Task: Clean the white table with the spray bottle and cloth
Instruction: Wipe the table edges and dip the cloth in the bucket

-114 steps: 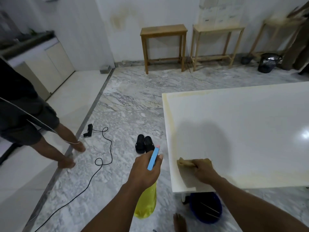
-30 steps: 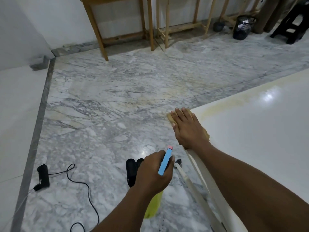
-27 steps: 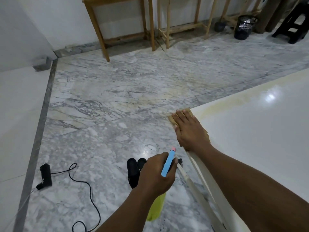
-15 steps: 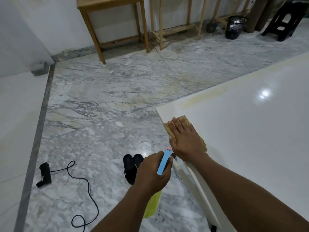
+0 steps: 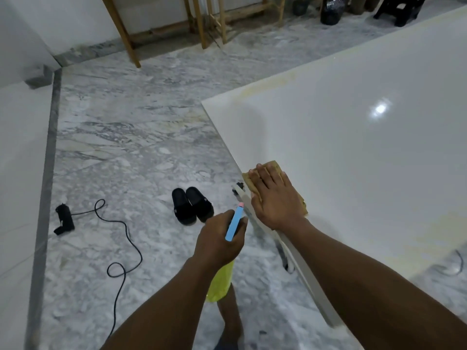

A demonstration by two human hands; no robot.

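The right hand (image 5: 274, 198), fingers straight, is pressing the cloth (image 5: 274, 165) at the worktop's (image 5: 353, 147) edge, pointing along it; the left hand (image 5: 218, 242) is gripping the spray bottle (image 5: 219, 281) just beside, over the floor (image 5: 126, 147).

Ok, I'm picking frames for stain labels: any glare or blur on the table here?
Head view: one glare spot on the table, far from the cloth; the yellowish stain along the far edge reads fine; the wide-angle lens slightly bows the table edges; left hand and right hand look sharp.
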